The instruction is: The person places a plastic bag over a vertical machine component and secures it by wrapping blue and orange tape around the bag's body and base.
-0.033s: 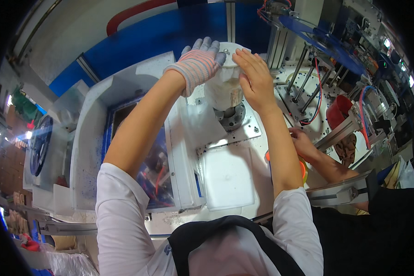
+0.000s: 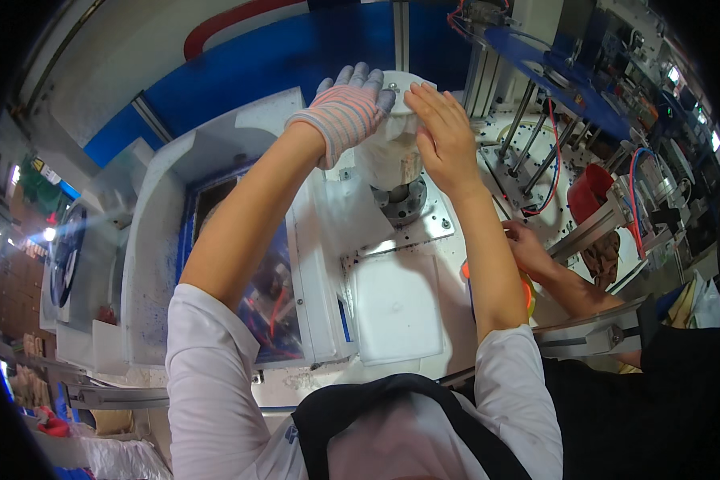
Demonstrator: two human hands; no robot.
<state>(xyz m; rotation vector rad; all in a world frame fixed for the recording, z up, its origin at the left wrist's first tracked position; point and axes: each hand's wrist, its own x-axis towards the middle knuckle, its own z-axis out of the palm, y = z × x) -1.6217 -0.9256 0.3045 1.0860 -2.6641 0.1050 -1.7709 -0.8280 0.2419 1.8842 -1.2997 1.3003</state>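
Note:
My left hand [image 2: 346, 114], in a striped knit glove with grey fingertips, lies against the upper left side of a white cylinder [image 2: 382, 160]. Its fingers are stretched and slightly spread. On the opposite side, my bare right hand [image 2: 444, 146] rests with straight fingers along the cylinder's upper edge. Something whitish, perhaps film or cloth, wraps the cylinder below its round white top [image 2: 400, 82], which carries a small metal bolt. Underneath is a round metal mount [image 2: 406, 210] on a bolted plate. My palms and the contact points are hidden.
A large white bin [image 2: 154, 264] with blue edging stands left. A white rectangular pad [image 2: 398, 308] lies nearer me. To the right are another person's hand [image 2: 528, 250], a red container [image 2: 590, 192] and a blue disc [image 2: 560, 76] on metal posts. Metal rails cross the front.

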